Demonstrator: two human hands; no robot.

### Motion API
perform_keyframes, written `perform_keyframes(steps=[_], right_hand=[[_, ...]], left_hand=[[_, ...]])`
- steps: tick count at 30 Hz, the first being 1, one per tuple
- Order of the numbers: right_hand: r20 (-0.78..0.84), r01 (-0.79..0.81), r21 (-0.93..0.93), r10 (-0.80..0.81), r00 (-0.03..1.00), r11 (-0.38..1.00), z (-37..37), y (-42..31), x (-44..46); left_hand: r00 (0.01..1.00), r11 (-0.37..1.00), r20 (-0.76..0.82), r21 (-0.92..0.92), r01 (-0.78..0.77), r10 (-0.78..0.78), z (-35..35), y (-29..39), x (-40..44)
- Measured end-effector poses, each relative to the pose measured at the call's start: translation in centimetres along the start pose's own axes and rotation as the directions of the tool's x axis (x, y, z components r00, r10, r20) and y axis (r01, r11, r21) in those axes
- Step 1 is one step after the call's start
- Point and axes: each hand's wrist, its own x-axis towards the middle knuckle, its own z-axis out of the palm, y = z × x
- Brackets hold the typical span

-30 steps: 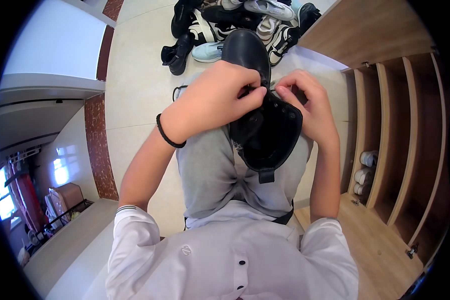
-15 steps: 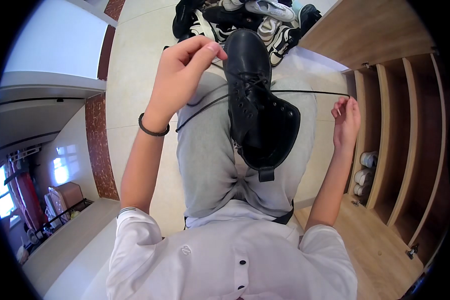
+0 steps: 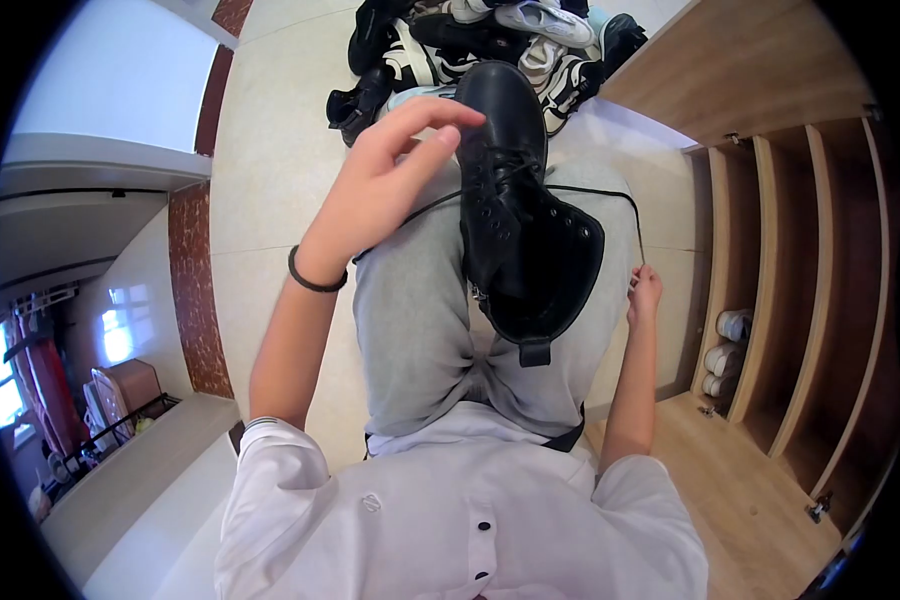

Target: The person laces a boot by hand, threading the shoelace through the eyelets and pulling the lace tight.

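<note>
- Black boot (image 3: 503,105): rests on the grey trousers (image 3: 410,325), across the knees, toe pointing away and collar gaping toward the wearer; presumably set so for the legs to steady it and leave both hands free for the laces.
- Black lace (image 3: 595,190): one end leads from the boot to the right, then bends down to the hand, apparently slack; the other length passes beneath the left hand.
- Left hand (image 3: 385,175): raised beside the toe, forearm angled inward; thumb and forefinger spread apart, remaining fingers curled; forefinger overlaps the boot, though contact cannot be told.
- Right hand (image 3: 645,290): low and out beside the knee; fingertips pinching the lace end, probably to keep it clear.
- Heap of shoes (image 3: 470,40): on the floor beyond the toe.
</note>
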Motion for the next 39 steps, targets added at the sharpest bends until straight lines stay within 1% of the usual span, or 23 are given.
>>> perform_keyframes(steps=[1,2,4,6,10,12,16,19,21,22,24,26,27,28,29,31,32,33,35,36,37,38,39], right_hand=[[0.006,0.004,-0.005,-0.004,1.000,1.000,-0.2,1.6,0.4],[-0.019,0.004,-0.044,-0.005,1.000,0.999,-0.5,3.6,0.9],[-0.037,0.006,-0.085,-0.009,0.999,0.996,-1.1,7.1,1.7],[-0.011,-0.074,-0.091,0.073,0.997,0.993,-2.2,9.7,2.0],[-0.014,-0.047,-0.142,0.045,0.999,0.989,-2.1,10.5,0.6],[-0.031,-0.028,-0.167,0.023,0.999,0.986,-1.9,10.3,0.3],[-0.039,-0.013,-0.148,0.008,0.999,0.989,-2.1,10.2,0.7],[-0.076,-0.068,-0.228,0.052,0.996,0.971,-2.7,9.5,1.1],[-0.113,-0.121,-0.058,0.114,0.987,0.991,-3.2,9.2,1.2],[-0.114,-0.121,-0.058,0.114,0.987,0.991,-3.4,8.3,1.2],[-0.234,-0.194,0.226,0.247,0.940,0.955,-3.9,5.9,1.0],[-0.160,-0.074,0.592,0.207,0.965,0.803,-6.4,5.7,3.9],[-0.146,-0.015,0.732,0.178,0.973,0.681,-7.2,4.5,4.3],[-0.133,0.021,0.799,0.142,0.981,0.600,-8.4,3.4,5.1],[-0.125,0.055,0.858,0.104,0.987,0.511,-9.8,2.4,6.0],[0.016,0.030,0.926,-0.119,0.993,0.376,-13.2,1.0,7.7],[0.016,0.030,0.927,-0.120,0.993,0.374,-14.3,-0.1,8.1],[0.028,0.033,0.945,-0.179,0.984,0.326,-15.3,-1.7,8.3],[0.036,0.031,0.962,-0.238,0.971,0.273,-16.0,-4.9,7.6],[-0.015,0.089,0.955,-0.253,0.967,0.282,-16.0,-6.7,7.0],[-0.066,0.146,0.945,-0.267,0.961,0.293,-15.9,-8.3,6.4],[-0.065,0.144,0.946,-0.268,0.961,0.290,-15.7,-9.6,6.0],[-0.137,0.201,0.947,-0.253,0.958,0.251,-15.3,-10.7,5.6]], left_hand=[[0.999,0.987,-0.031,0.153,0.043,-0.039,0.1,0.3,-0.3],[0.999,0.987,-0.039,0.155,0.043,-0.037,0.2,0.2,-0.8],[0.990,0.890,-0.035,0.444,-0.106,0.135,0.3,-0.4,-2.0],[0.991,0.881,-0.016,0.461,-0.108,0.130,0.4,0.0,-3.1],[0.992,0.867,0.033,0.483,-0.121,0.120,0.4,0.1,-4.2],[0.995,0.895,-0.047,0.442,-0.061,0.091,0.4,0.0,-4.5],[0.992,0.870,-0.082,0.491,-0.040,0.092,-0.5,-0.1,-5.1],[0.989,0.869,-0.118,0.495,-0.024,0.094,-1.0,-0.7,-5.8],[0.988,0.871,-0.144,0.491,0.028,0.049,-1.0,-0.8,-6.1],[0.988,0.872,-0.144,0.490,0.028,0.049,-0.9,-0.8,-6.2],[0.983,0.837,-0.156,0.547,0.003,0.098,-0.5,-0.5,-6.1],[0.972,0.836,-0.192,0.549,-0.009,0.137,0.2,0.7,-5.7],[0.958,0.834,-0.227,0.551,-0.021,0.174,0.6,1.5,-5.5],[0.965,0.851,-0.170,0.517,-0.087,0.202,0.8,2.6,-5.6],[0.966,0.865,-0.112,0.477,-0.153,0.233,1.1,3.8,-5.7],[0.956,0.807,0.115,0.515,-0.288,0.269,2.6,7.2,-5.7],[0.956,0.806,0.115,0.516,-0.290,0.270,3.5,7.5,-5.8],[0.960,0.761,0.130,0.587,-0.276,0.247,4.4,7.7,-6.0],[0.951,0.612,0.196,0.730,-0.305,0.240,5.0,8.9,-6.2],[0.949,0.610,0.201,0.730,-0.310,0.243,5.2,9.2,-6.1],[0.949,0.528,0.229,0.790,-0.313,0.219,5.6,9.5,-6.1],[0.949,0.439,0.251,0.842,-0.312,0.192,6.0,9.8,-6.0],[0.947,0.401,0.273,0.859,-0.319,0.170,6.3,9.7,-5.7]])
